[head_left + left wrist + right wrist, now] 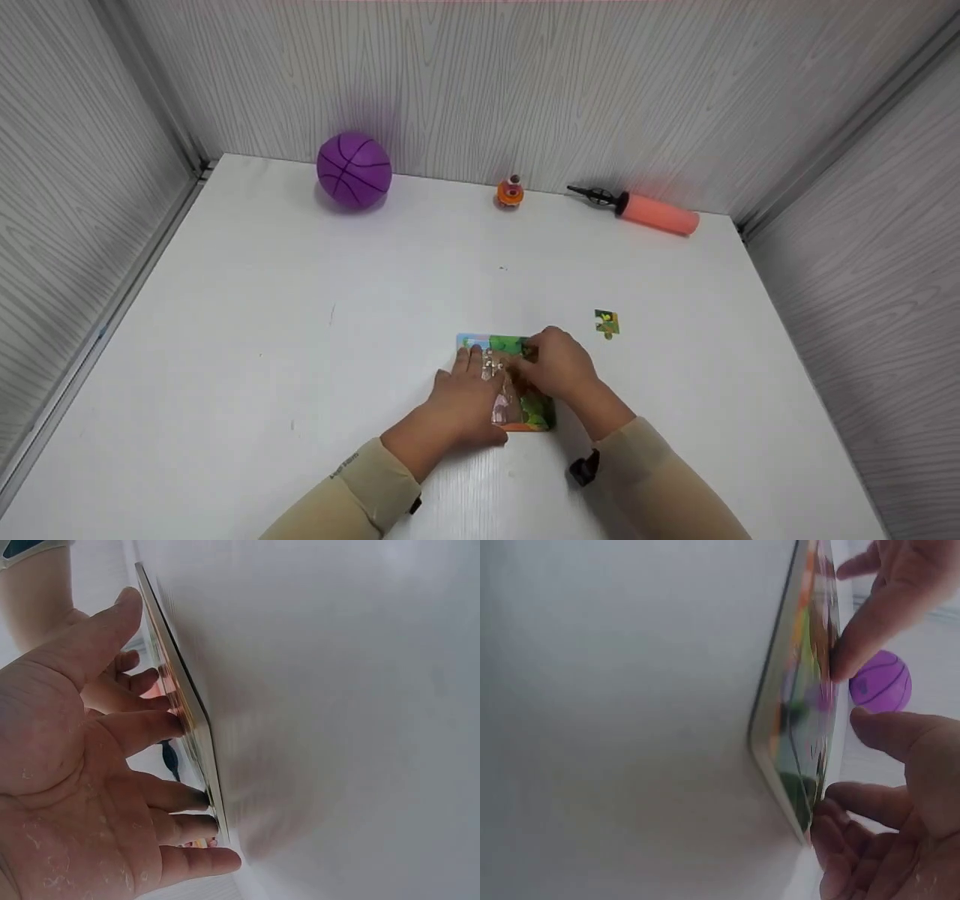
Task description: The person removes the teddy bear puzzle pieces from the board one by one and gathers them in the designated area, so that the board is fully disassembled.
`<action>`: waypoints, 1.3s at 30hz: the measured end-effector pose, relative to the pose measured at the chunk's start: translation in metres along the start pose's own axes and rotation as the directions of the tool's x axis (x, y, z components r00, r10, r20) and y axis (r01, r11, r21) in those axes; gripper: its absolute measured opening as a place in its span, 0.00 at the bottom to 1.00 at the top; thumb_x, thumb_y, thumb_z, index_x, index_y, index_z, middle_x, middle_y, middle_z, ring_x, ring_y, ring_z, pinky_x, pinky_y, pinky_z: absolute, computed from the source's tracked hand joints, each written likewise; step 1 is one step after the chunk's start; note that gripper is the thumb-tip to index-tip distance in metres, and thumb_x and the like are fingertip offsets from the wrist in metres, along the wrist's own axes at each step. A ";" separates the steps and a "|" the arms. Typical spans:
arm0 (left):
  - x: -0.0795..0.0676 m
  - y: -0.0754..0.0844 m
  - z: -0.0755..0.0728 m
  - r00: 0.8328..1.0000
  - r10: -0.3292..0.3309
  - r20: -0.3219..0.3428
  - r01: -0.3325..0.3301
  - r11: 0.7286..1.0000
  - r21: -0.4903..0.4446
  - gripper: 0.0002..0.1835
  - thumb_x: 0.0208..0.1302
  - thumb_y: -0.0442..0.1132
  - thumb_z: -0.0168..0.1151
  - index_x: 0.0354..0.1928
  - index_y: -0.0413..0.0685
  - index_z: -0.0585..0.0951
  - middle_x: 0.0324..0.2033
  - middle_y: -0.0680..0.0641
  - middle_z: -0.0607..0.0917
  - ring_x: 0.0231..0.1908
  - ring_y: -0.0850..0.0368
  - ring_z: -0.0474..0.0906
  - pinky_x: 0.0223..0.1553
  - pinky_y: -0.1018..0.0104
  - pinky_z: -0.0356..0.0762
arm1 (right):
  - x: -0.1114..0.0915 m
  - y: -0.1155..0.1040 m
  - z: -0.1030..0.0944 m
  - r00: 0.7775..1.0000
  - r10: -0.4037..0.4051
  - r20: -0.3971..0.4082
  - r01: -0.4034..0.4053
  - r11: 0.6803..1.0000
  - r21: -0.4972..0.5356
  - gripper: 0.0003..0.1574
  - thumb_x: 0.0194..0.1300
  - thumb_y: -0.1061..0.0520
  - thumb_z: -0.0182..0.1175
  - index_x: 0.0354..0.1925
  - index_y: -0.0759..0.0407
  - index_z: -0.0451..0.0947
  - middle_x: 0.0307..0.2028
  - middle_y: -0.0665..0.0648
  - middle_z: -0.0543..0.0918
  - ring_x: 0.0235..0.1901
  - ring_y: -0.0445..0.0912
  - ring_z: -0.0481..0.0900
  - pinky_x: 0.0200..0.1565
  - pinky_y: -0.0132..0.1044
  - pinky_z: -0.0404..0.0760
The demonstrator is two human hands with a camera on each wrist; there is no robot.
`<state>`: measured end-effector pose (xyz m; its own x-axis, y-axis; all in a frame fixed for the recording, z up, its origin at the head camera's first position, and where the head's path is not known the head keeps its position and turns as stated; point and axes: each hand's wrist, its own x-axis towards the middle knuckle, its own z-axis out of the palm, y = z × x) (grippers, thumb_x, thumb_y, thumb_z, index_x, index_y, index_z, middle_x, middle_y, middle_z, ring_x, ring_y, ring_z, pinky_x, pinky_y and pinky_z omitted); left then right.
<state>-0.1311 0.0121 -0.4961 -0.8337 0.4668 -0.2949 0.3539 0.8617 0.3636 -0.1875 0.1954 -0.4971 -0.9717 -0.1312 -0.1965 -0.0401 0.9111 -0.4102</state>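
Observation:
A flat jigsaw puzzle board [535, 417] with a colourful picture lies on the white table. My left hand [466, 401] rests over its left side, fingers spread, and in the left wrist view its fingertips [171, 724] touch the board's face and edge. At the upper right corner is my right hand [562, 365]. In the right wrist view its index finger [870, 802] reaches the board's edge, while the thumb [889, 731] stands apart from it, with no piece showing between them. A loose puzzle piece [612, 325], green and yellow, lies right of the board.
Along the back wall sit a purple ball [354, 171], a small orange toy figure [510, 193] and a coral hand pump [658, 214] with a black nozzle. Grey wood-grain panels [465, 82] enclose the table [225, 300] at the back and sides.

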 end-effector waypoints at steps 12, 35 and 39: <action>-0.001 0.002 0.000 1.000 -0.009 -0.004 0.009 0.999 0.050 0.54 0.57 0.62 0.78 0.80 0.46 0.67 0.81 0.30 0.53 0.81 0.32 0.47 0.68 0.31 0.66 | -0.004 -0.016 0.008 0.997 0.072 0.002 -0.072 0.997 0.040 0.23 0.69 0.41 0.72 0.41 0.61 0.85 0.37 0.55 0.80 0.36 0.49 0.78 0.38 0.44 0.81; -0.001 -0.002 -0.002 1.000 0.006 0.006 -0.006 1.000 -0.003 0.50 0.60 0.60 0.77 0.80 0.50 0.68 0.82 0.31 0.53 0.81 0.32 0.46 0.68 0.32 0.66 | 0.005 -0.017 0.005 0.992 0.108 0.060 -0.123 0.924 0.363 0.18 0.69 0.52 0.71 0.46 0.66 0.83 0.35 0.58 0.84 0.29 0.48 0.82 0.30 0.39 0.83; 0.000 -0.003 -0.001 1.000 0.005 0.014 -0.005 1.000 0.008 0.51 0.60 0.60 0.76 0.82 0.52 0.66 0.82 0.33 0.52 0.81 0.33 0.45 0.68 0.31 0.65 | 0.005 -0.021 0.007 0.996 0.065 0.062 -0.084 0.925 0.370 0.15 0.70 0.52 0.70 0.44 0.64 0.85 0.34 0.57 0.84 0.31 0.47 0.81 0.32 0.38 0.82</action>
<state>-0.1321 0.0096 -0.4963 -0.8257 0.4742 -0.3055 0.3617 0.8607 0.3583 -0.1899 0.1725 -0.4956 -0.9560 -0.0954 -0.2776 0.1303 0.7097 -0.6923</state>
